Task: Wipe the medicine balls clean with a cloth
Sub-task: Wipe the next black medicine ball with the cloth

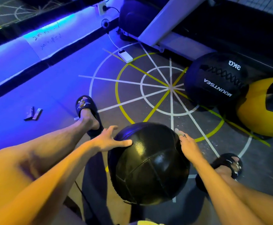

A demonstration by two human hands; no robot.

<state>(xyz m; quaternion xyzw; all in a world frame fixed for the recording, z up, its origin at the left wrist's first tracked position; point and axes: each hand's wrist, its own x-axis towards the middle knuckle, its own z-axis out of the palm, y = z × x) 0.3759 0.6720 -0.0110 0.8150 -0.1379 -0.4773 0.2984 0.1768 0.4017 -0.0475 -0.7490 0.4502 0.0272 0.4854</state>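
Note:
A black medicine ball (150, 164) sits between my knees at the bottom centre. My left hand (109, 140) has spread fingers, its thumb lying on the ball's upper left. My right hand (187, 143) rests against the ball's right side with straight fingers. A second black ball (213, 80) marked 3KG and MOUNTSEA lies on the floor at the right, with a yellow-and-black ball (261, 109) beside it. A yellowish cloth edge (148, 222) shows at the bottom of the frame.
My feet wear dark slippers (87, 111) (226, 164). A white power bank (125, 56) with a cable, a small fan (105, 23), a white machine frame (165, 25) and small items (34, 113) lie on the marked floor. A blue-lit ledge (35, 46) runs along the left.

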